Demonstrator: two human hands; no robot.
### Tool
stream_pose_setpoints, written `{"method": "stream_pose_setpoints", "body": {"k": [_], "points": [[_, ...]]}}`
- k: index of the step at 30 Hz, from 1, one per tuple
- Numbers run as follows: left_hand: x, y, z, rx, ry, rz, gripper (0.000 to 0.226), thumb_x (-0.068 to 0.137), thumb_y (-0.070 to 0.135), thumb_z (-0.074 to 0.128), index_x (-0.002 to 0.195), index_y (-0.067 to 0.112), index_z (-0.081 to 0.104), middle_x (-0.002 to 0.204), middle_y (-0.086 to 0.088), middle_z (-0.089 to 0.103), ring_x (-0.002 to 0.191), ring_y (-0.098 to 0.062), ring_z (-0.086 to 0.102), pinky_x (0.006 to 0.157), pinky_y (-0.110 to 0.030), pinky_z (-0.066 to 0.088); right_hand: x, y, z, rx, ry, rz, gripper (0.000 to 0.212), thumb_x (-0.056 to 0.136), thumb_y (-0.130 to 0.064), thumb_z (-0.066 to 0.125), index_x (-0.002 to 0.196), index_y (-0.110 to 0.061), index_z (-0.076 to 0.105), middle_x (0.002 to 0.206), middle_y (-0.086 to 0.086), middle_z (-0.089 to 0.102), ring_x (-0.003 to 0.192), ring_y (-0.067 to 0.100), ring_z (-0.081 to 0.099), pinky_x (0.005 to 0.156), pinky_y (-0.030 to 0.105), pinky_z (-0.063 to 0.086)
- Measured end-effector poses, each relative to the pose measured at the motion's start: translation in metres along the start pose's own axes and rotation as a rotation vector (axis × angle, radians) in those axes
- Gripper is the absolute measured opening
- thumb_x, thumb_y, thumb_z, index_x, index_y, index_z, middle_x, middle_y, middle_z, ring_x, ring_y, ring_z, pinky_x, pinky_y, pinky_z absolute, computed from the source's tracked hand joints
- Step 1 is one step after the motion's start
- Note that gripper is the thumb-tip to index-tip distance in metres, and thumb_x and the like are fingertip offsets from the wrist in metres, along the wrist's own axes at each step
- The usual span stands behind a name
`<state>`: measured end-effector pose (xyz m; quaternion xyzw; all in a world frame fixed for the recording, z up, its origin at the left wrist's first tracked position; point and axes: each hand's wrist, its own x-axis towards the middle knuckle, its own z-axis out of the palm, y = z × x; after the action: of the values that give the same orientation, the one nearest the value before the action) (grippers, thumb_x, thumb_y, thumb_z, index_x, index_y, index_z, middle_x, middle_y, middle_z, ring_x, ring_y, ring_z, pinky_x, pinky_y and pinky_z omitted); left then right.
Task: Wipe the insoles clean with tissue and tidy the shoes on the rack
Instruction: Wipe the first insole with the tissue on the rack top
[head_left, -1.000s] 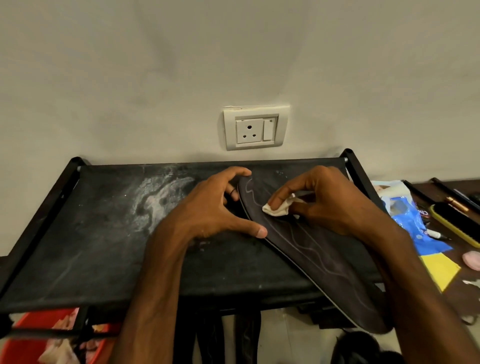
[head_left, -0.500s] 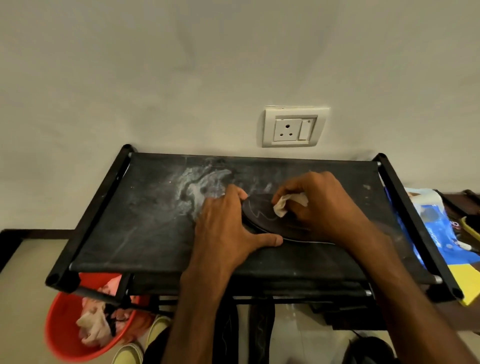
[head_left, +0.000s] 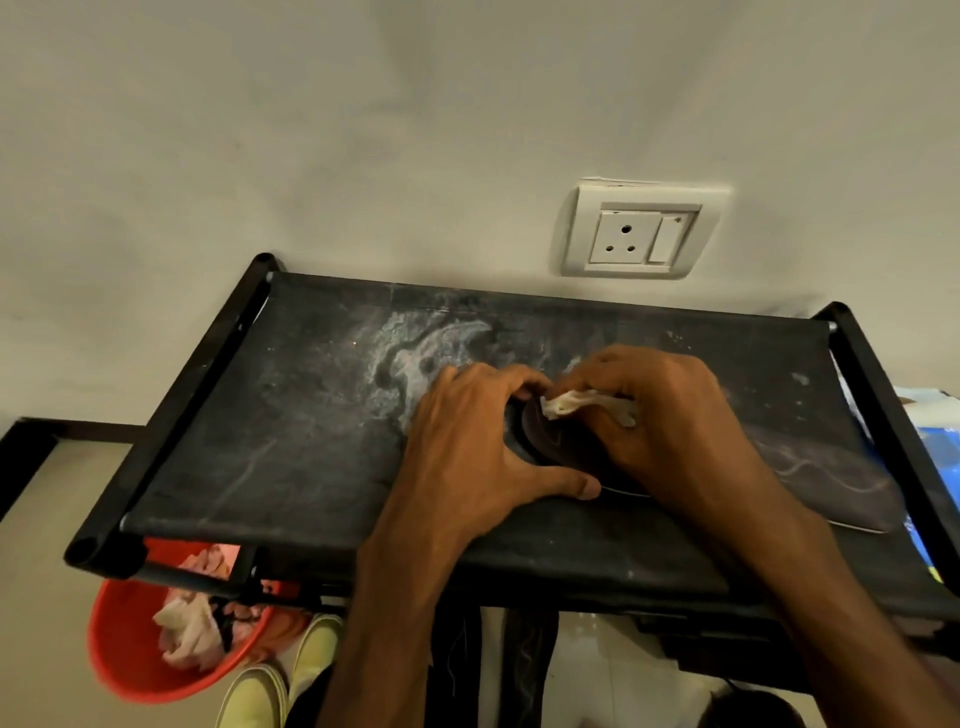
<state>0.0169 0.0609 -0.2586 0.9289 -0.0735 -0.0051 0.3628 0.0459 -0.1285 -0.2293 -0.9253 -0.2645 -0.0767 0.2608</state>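
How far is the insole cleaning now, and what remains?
Nothing looks finished yet. In hand: the right hand presses tissue on the dark insole lying on the rack top, the left hand holding its end. Left: this wipe, then tidying the yellow shoes below.

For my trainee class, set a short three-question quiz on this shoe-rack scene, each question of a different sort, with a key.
1. True or false: the insole lies on the floor.
2. Which hand pinches the tissue? A) left B) right C) both
3. Fill in: under the left end of the rack stands a ____ tub.

Key: 1 false, it lies on the rack's top shelf. 2 B, the right hand. 3 red.
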Motion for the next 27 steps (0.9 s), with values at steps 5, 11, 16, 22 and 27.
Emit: {"method": "stream_pose_setpoints", "body": {"k": [5,11,16,22,27], "points": [[0.002,-0.002,0.002,-0.01,0.01,0.022,0.089,0.043,0.088,0.068,0.119,0.043,0.063,0.107,0.022,0.06,0.105,-0.009,0.052,0.096,-0.036,0.044,-0.001,0.005,0.003,0.028,-0.04,-0.123,0.033,0.077,0.004,0.077,0.096,-0.022,0.083,0.093,0.0,0.074,0.08,0.02,0.071,0.066,0.043,0.061],[0.002,-0.003,0.001,-0.018,0.014,0.037,0.092,0.047,0.087,0.067,0.129,0.046,0.058,0.109,0.021,0.061,0.106,-0.011,0.053,0.097,-0.038,0.043,-0.002,0.001,0.009,0.009,-0.04,-0.096,0.038,0.077,0.008,0.076,0.1,-0.023,0.081,0.095,0.0,0.073,0.08,0.017,0.067,0.066,0.037,0.06],[0.004,0.0,0.0,0.0,-0.037,0.051,0.089,0.049,0.086,0.067,0.128,0.046,0.058,0.108,0.018,0.062,0.107,-0.013,0.053,0.1,-0.039,0.04,-0.001,0.005,0.005,0.012,-0.011,-0.076,0.036,0.08,0.006,0.075,0.099,-0.023,0.082,0.095,0.0,0.073,0.079,0.014,0.066,0.069,0.033,0.06],[0.006,-0.002,0.0,0.018,-0.035,0.05,0.089,0.047,0.087,0.064,0.127,0.049,0.058,0.104,0.017,0.061,0.102,-0.012,0.05,0.093,-0.037,0.042,-0.004,-0.001,0.013,0.048,-0.084,-0.102,0.033,0.08,0.003,0.075,0.098,-0.023,0.082,0.095,-0.002,0.072,0.081,0.013,0.067,0.069,0.035,0.058],[0.007,-0.003,0.003,0.032,-0.02,0.063,0.085,0.05,0.087,0.068,0.126,0.05,0.058,0.104,0.018,0.06,0.103,-0.012,0.05,0.093,-0.036,0.042,0.003,0.013,0.006,0.033,0.026,-0.023,0.033,0.083,0.005,0.072,0.102,-0.022,0.081,0.095,0.002,0.072,0.08,0.014,0.066,0.071,0.037,0.06]]}}
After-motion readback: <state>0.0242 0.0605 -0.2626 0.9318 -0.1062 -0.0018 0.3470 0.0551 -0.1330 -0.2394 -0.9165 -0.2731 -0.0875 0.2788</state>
